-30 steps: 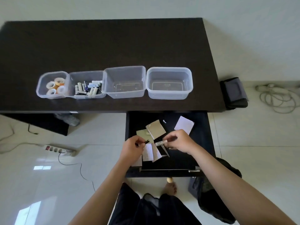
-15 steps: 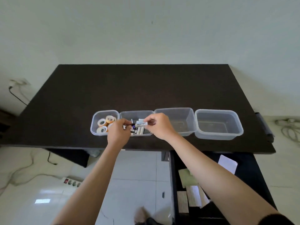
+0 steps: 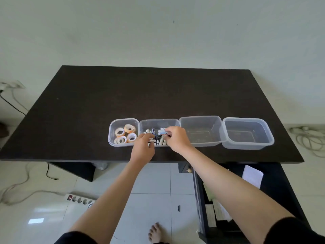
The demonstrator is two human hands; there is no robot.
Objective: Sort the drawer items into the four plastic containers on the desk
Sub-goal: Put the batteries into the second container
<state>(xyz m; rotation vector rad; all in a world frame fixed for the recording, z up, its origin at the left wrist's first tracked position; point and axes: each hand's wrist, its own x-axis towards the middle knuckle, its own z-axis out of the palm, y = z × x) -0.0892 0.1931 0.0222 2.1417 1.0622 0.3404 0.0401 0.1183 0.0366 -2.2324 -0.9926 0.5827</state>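
Four clear plastic containers stand in a row on the dark desk (image 3: 140, 94). The leftmost container (image 3: 112, 125) holds several tape rolls (image 3: 125, 133). The second container (image 3: 158, 121) holds several batteries (image 3: 162, 142). The third container (image 3: 200, 118) and the fourth container (image 3: 246, 120) hold nothing. Both my hands reach into the battery container. My left hand (image 3: 143, 147) pinches a dark battery (image 3: 155, 137) at its fingertips. My right hand (image 3: 176, 138) pinches a white and blue battery (image 3: 162, 132). Below the desk at the right, the open drawer (image 3: 281, 191) shows a white card (image 3: 252, 176) and several paper slips (image 3: 219, 210).
A power strip (image 3: 79, 199) and loose cables lie on the tiled floor under the desk's left side. A coil of cable (image 3: 311, 138) lies on the floor to the right. My bare foot (image 3: 155, 232) is on the floor beside the drawer.
My hands lifted two batteries out of the drawer, carried them up to the second container, and have now dipped lower into it. The view has tilted up from the drawer to the desk.
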